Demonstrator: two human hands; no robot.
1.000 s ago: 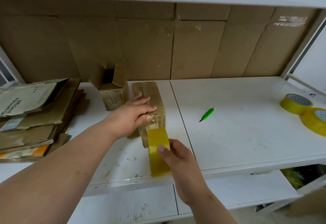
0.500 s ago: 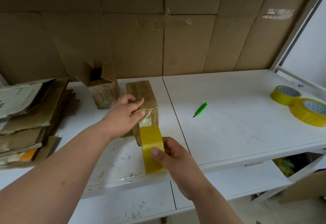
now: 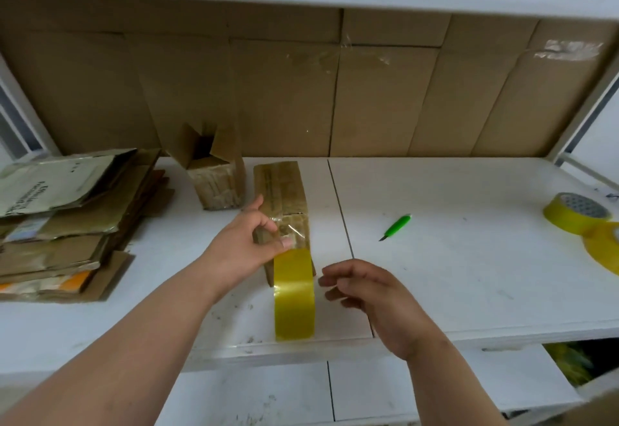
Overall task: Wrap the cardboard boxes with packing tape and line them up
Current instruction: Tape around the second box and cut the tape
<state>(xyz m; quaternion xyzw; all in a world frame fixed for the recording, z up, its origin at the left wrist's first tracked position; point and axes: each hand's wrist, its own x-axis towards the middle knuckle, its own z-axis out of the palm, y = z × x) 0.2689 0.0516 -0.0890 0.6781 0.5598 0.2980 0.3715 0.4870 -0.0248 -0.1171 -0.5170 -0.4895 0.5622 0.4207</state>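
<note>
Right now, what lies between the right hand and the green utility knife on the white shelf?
Nothing: in the head view, only bare white shelf separates the right hand from the green utility knife.

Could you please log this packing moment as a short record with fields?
box being taped: closed cardboard box lying on the white shelf
left hand: grips the box's near end over the tape
right hand: beside the tape roll, holding nothing
other box: open-topped box, left of the taped one
cutter: green knife, right of the box
spare rolls: far right
</note>
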